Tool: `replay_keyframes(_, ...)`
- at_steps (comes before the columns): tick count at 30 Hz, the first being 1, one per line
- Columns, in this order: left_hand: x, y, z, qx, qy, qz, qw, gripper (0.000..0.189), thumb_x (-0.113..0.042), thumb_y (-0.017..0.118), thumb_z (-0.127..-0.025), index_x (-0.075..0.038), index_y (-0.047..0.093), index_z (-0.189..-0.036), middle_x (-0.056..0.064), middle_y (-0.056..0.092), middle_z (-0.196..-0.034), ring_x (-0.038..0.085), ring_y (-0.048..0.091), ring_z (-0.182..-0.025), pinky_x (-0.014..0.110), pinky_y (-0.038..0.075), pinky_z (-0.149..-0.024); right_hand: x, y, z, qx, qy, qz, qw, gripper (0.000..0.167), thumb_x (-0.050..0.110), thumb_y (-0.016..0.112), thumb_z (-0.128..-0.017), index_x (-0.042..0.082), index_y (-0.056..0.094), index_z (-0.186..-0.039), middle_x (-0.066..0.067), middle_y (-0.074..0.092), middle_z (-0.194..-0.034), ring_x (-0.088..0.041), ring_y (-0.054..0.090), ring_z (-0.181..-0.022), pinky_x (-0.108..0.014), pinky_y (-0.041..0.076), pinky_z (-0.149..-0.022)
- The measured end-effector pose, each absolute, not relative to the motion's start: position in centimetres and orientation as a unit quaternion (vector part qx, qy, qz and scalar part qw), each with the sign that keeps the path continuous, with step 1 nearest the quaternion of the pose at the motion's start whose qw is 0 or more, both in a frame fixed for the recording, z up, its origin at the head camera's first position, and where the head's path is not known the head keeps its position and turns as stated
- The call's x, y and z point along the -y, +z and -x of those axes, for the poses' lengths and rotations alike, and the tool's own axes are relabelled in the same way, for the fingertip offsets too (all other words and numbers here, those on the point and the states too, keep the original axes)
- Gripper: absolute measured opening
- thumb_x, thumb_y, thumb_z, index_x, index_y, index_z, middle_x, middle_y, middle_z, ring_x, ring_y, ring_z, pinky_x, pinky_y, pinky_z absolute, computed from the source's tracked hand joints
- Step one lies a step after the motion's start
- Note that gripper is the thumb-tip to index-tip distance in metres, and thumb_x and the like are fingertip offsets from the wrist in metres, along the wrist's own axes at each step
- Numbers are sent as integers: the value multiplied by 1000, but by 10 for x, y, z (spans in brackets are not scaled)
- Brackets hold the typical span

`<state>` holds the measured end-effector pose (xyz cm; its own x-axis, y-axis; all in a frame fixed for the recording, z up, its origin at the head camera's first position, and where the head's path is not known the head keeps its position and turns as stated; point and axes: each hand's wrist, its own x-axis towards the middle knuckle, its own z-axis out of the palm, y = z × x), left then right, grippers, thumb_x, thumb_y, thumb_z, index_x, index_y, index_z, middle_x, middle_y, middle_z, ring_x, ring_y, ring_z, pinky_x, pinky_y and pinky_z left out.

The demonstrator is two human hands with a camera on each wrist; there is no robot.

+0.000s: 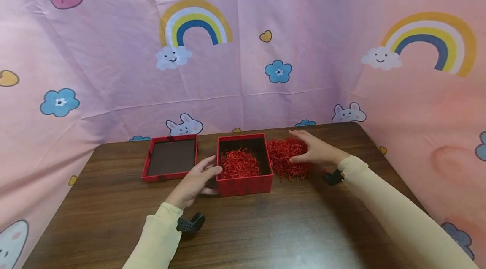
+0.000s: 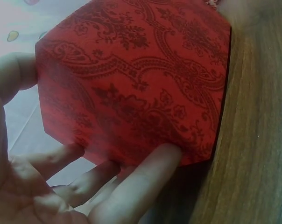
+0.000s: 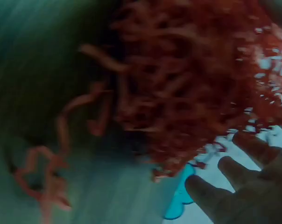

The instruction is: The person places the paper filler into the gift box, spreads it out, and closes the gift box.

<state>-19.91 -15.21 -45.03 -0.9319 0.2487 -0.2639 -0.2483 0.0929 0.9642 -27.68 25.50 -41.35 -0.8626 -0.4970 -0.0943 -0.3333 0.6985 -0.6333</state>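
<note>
A red box [image 1: 246,186] with a dark inside holds red crinkle-cut paper [image 1: 240,164]. My left hand [image 1: 193,182] rests against its left side, thumb near the front rim. In the left wrist view, spread fingers [image 2: 150,172] touch the patterned red wall [image 2: 131,84]. To the right of the box lies a loose heap of more crinkle-cut paper [image 1: 282,157]. My right hand [image 1: 317,149] reaches over the heap's right side, thumb apart from the fingers. Its fingers [image 3: 211,193] look spread beside the strands in the blurred right wrist view.
A red box lid [image 1: 171,157], dark inside up, lies left of the box on the brown wooden table [image 1: 273,235]. Behind the table hangs a pink patterned cloth [image 1: 243,91], which also runs along the right side. Black wrist cameras [image 1: 191,222] sit below both sleeves.
</note>
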Motion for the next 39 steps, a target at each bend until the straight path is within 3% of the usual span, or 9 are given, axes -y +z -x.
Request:
replay_keyframes(2, 154, -450, 198, -717, 672, -3, 185, 70, -31, 64, -103, -15, 30, -162, 22, 36, -162, 45, 42, -144, 54, 61, -83, -255, -421, 277, -911, -312, 230, 138, 102, 45, 82, -87, 13, 23, -165, -21, 24, -166, -47, 30, -149, -71, 33, -113)
replay_keyframes(6, 155, -449, 196, -716, 672, -9, 191, 71, -32, 64, -103, -15, 29, -162, 22, 34, -163, 45, 40, -146, 53, 61, -85, -254, -430, 276, -917, -296, 230, 135, 97, 42, 83, -87, 8, 31, -162, -23, 38, -158, -44, 43, -141, -67, 39, -111)
replay_keyframes(11, 155, -448, 195, -714, 672, -16, 197, 72, -33, 63, -104, -14, 27, -163, 21, 31, -165, 45, 37, -148, 54, 60, -88, -253, -435, 275, -934, -252, 236, 93, 65, 31, 80, -91, 3, 55, -144, -18, 62, -135, -36, 60, -122, -58, 49, -104)
replay_keyframes(15, 156, -449, 196, -714, 672, -20, 198, 73, -34, 63, -103, -13, 27, -162, 21, 30, -166, 45, 37, -148, 54, 59, -89, -254, -433, 274, -941, -243, 223, 73, 46, 20, 79, -92, 3, 65, -133, -12, 71, -121, -27, 67, -107, -52, 55, -98)
replay_keyframes(21, 156, -449, 196, -717, 668, -19, 200, 72, -36, 63, -104, -13, 26, -163, 20, 29, -167, 46, 36, -148, 54, 59, -90, -263, -431, 275, -942, -262, 201, 66, 36, 9, 75, -92, 4, 69, -127, -13, 72, -118, -25, 66, -100, -50, 56, -94)
replay_keyframes(31, 156, -450, 198, -710, 674, -26, 203, 70, -33, 61, -105, -13, 26, -163, 21, 29, -167, 45, 37, -147, 54, 59, -89, -281, -419, 277, -942, -278, 186, 41, 33, 9, 73, -94, 4, 69, -126, -16, 72, -120, -29, 68, -105, -52, 57, -92)
replay_keyframes(39, 157, -451, 198, -711, 674, -30, 200, 73, -36, 63, -103, -15, 26, -163, 19, 32, -165, 44, 38, -147, 55, 60, -89, -287, -397, 277, -935, -314, 158, 38, 29, 10, 69, -98, 5, 68, -126, -16, 72, -117, -22, 64, -87, -34, 57, -73)
